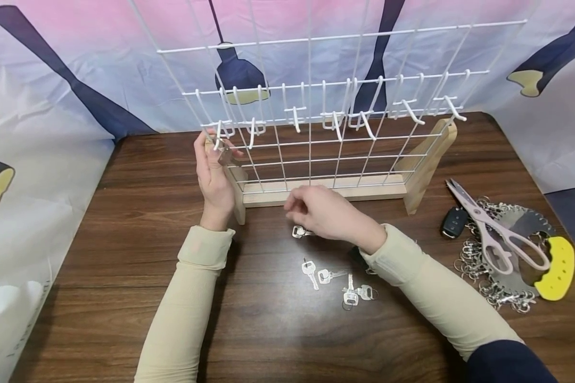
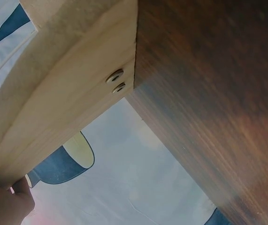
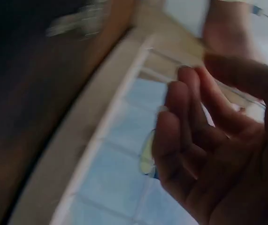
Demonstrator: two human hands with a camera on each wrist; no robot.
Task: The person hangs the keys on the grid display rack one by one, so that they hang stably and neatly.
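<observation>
Two hands at a white wire rack (image 1: pixel 316 106) with hooks, standing on a dark wooden surface (image 1: pixel 124 266).

The left hand (image 1: pixel 214 178) is raised at the rack's left end, its fingers pinching a key (image 1: pixel 226 155) just beside the leftmost hook (image 1: pixel 219 133). The right hand (image 1: pixel 323 213) hovers low before the rack's wooden base, fingers loosely curled and holding nothing, just above another key (image 1: pixel 298 232). More keys (image 1: pixel 337 282) lie near the forearm (scissors (image 1: pixel 495 226) well right).

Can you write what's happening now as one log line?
left hand: holds key at rack hook | right hand: empty, above table keys
</observation>
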